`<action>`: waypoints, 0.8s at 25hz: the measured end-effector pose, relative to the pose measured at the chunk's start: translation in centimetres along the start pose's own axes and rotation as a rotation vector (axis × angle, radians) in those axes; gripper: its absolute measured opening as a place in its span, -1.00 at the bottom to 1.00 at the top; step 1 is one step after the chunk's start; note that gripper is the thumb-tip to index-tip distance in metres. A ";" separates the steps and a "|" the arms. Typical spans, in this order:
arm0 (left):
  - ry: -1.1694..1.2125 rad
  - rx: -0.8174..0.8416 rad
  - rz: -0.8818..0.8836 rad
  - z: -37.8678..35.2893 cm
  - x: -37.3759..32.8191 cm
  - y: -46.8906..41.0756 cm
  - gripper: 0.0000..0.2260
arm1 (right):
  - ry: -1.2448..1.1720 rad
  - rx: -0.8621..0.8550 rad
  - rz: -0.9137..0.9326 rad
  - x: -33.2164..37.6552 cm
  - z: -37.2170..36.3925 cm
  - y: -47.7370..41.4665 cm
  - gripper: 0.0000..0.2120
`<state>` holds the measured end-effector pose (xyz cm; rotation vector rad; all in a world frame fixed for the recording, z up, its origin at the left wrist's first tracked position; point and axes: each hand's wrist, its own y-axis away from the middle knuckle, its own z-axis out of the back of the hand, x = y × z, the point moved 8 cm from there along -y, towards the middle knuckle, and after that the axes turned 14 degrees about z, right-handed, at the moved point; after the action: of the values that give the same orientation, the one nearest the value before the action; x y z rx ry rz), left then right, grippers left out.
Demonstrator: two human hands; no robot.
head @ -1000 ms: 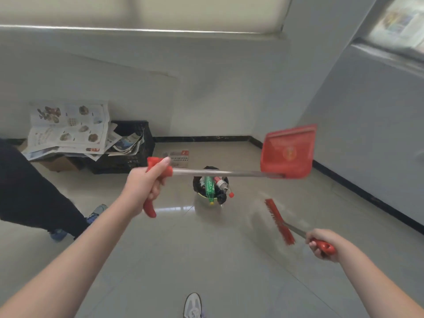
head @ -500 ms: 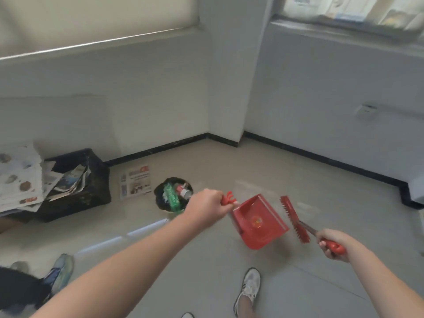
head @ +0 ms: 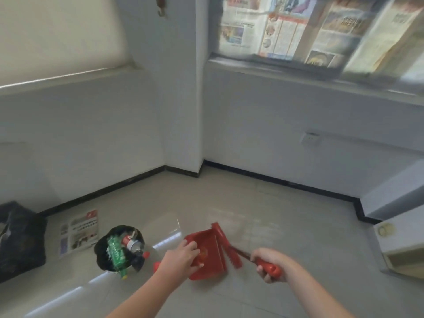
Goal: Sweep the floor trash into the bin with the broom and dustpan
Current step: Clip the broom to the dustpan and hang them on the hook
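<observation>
A red dustpan [head: 207,255] hangs low over the tiled floor, held by its handle in my left hand [head: 179,258]. The red broom [head: 226,245] lies with its bristle head against the dustpan's right edge; my right hand [head: 268,263] grips its red handle. Left of the dustpan stands a small bin [head: 103,247] lined with a black bag, stuffed with a green bottle [head: 115,253] and other plastic bottles that stick out over its rim. No loose trash shows on the floor near the dustpan.
A printed leaflet [head: 79,232] lies on the floor by the wall behind the bin. A black crate [head: 20,239] stands at the far left. A cream box [head: 403,244] sits at the right. Newspapers cover the window above.
The view has swung right and up. The dustpan has come down from beside the bin, and the broom head now rests against the dustpan's edge.
</observation>
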<state>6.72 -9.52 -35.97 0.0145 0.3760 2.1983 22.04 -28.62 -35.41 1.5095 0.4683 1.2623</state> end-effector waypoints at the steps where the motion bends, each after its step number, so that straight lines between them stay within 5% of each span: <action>1: 0.030 0.026 0.019 -0.4 0.2 -1.1 -0.65 | 0.012 0.033 0.003 1.4 -1.1 -0.2 -0.85; 8: -0.013 0.143 -0.018 -2.7 2.5 -7.9 -0.62 | 0.055 0.114 -0.023 9.4 -6.2 -3.1 -0.85; 16: 0.207 0.228 0.015 -3.1 6.9 -11.8 -0.70 | 0.277 0.196 0.013 15.3 -14.4 -4.0 -0.86; 20: 0.242 0.328 -0.025 -2.5 8.6 -12.6 -0.69 | 0.177 0.212 -0.058 18.3 -15.2 -3.8 -0.88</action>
<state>10.85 3.69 -42.85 -0.0772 0.8649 2.0954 16.52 -5.42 -32.16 1.5526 0.7769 1.3399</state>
